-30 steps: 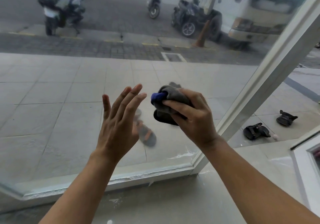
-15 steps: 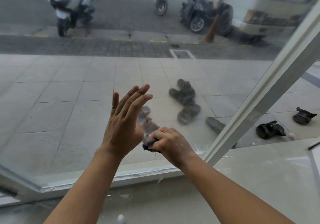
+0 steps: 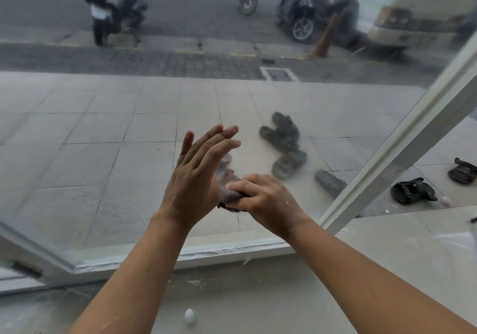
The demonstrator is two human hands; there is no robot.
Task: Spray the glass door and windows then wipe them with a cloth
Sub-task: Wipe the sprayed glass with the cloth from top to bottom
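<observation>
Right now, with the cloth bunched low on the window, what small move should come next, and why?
Probably slide the cloth sideways along the lower glass. The right hand grips it low, just above the bottom frame, the pane around it looks hazy, and the left hand is open beside it, holding nothing.

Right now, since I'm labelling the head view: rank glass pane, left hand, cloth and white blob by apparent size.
1. glass pane
2. left hand
3. cloth, mostly hidden in the right hand
4. white blob
</observation>
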